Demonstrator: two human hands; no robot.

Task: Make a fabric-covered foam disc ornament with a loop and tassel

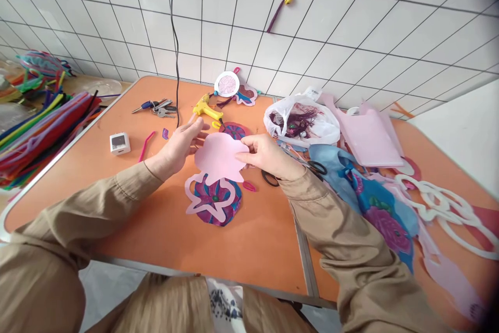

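A pink foam cut-out shaped like a cloud point(219, 159) is held above the orange table point(163, 229) between both hands. My left hand point(177, 148) supports its left edge with fingers stretched out behind it. My right hand point(265, 154) pinches its right edge with fingers closed. Just below it on the table lies a pink outline frame on a patterned purple and blue fabric piece point(214, 199). A small pink scrap point(249, 186) lies beside that piece.
A yellow glue gun point(206, 108) and keys point(158, 107) lie behind the hands, and black scissors point(312, 167) at the right. A white plastic bag point(302, 122), pink sheets point(368, 138), blue fabric point(370, 203) and white cut-outs point(448, 213) crowd the right. Pipe cleaners point(35, 130) are piled at the left.
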